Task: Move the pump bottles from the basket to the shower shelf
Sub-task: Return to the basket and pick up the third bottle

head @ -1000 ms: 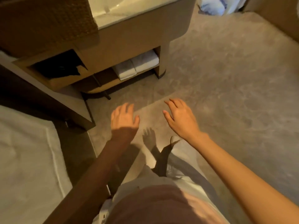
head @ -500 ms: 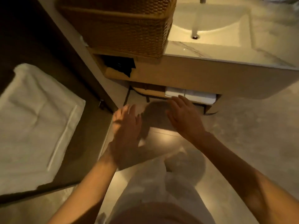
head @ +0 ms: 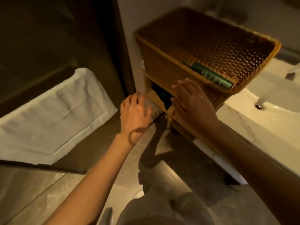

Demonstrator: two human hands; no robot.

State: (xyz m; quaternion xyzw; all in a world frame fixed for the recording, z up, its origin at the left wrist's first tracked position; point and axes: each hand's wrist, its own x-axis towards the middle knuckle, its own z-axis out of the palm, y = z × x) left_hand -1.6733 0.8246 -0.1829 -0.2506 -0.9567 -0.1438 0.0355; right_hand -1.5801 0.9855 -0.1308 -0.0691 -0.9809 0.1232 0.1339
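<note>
basket: the brown woven basket point(head: 162, 69) is sitting on the corner of the vanity counter point(head: 243, 127), right beside the sink point(head: 276, 103), mouth open toward the camera so I'm looking straight down into it.

bottle: one green bottle point(head: 212, 75) is lying flat on its side in the basket, tucked against the near wall. Can't make out the pump end for sure, it's a bit blurry, and something paler seems to be sitting at its upper-left end.

long axis: it's running diagonally from upper-left to lower-right, roughly along that near wall of the basket.

right hand: the right hand point(head: 193, 103) is reaching up with fingers spread and slack, gripping nothing. Its fingertips are hovering just outside the near wall, below the rim.

left hand: the left hand point(head: 135, 111) is also loose and empty, hanging lower and off to the left by the white wall edge point(head: 138, 75).

nearer hand: definitely the right one. The bottle is lying up and to the right of it, just over the basket rim, while the left is well apart.

my guess for the next bit: the right hand is going to need to clear the rim and come down across the bottle's width.

shelf: the shower shelf isn't showing anywhere here, only a white towel point(head: 53, 114) over on the left.
</note>
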